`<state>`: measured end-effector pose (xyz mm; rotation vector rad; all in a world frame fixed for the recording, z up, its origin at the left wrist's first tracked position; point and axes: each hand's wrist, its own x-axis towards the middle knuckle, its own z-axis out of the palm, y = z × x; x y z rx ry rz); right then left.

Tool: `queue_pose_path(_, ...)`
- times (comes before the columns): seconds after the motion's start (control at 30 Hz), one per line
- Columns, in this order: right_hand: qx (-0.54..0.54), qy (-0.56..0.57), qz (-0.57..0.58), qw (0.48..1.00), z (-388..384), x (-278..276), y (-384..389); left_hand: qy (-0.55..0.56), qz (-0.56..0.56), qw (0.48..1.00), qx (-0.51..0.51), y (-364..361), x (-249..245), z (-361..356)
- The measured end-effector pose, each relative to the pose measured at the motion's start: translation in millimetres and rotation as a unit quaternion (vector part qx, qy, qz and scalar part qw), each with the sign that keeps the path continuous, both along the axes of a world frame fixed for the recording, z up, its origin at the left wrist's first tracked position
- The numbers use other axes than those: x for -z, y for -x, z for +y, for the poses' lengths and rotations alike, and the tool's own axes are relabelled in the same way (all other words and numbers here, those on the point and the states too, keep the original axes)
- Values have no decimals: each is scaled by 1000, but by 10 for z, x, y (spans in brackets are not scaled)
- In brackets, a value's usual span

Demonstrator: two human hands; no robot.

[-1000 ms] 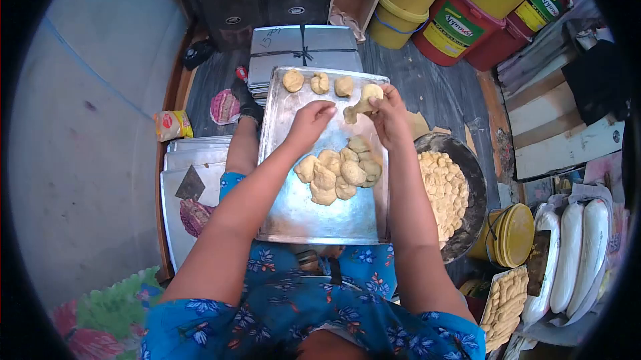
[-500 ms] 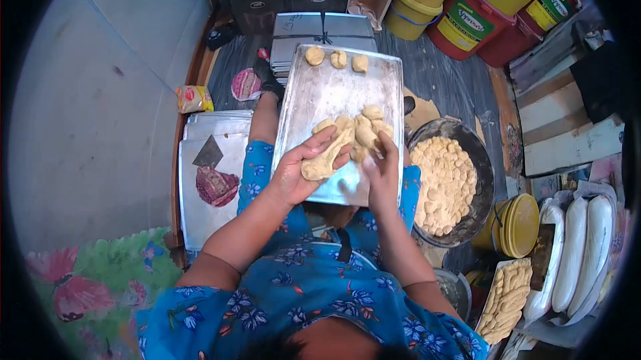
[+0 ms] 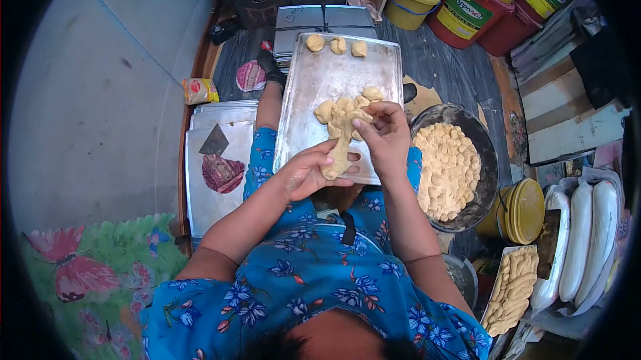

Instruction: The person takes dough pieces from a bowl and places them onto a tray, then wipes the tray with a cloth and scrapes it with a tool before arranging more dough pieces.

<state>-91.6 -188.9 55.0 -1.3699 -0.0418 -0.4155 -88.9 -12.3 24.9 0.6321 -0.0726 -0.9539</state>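
A metal baking tray rests on my lap. Three shaped dough balls sit in a row at its far edge, and a heap of dough pieces lies near its middle. My left hand holds the lower end of a long strip of dough above the tray's near edge. My right hand grips the strip's upper end with its fingers, stretching it between both hands.
A dark round pan of dough pieces stands to my right. Stacked metal trays lie to my left, more trays beyond. Red and yellow buckets stand at the back right. Yellow lids and white sacks fill the right side.
My hands came back from the tray's far edge to the heap, took up a piece of dough, and now stretch it into a longer strip between them.
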Motion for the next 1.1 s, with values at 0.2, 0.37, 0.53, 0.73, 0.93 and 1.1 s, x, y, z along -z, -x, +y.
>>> queue_pose_path(0.2,19,358,-195,913,-57,7,123,20,-43,999,-13,13,81,-36)
queue_pose_path(0.37,-111,254,-74,958,-44,185,322,44,-9,997,-68,-11,104,3)
queue_pose_path(0.53,-33,252,-5,967,-37,294,270,-24,-58,992,-105,42,20,-64)
queue_pose_path(0.73,-218,131,149,956,-24,290,272,-82,-81,984,-134,53,83,-96)
queue_pose_path(0.93,-164,163,80,970,-69,403,215,-63,-43,992,-102,41,83,-44)
queue_pose_path(1.1,-47,276,-9,960,-28,567,220,-38,-51,993,-98,22,108,-66)
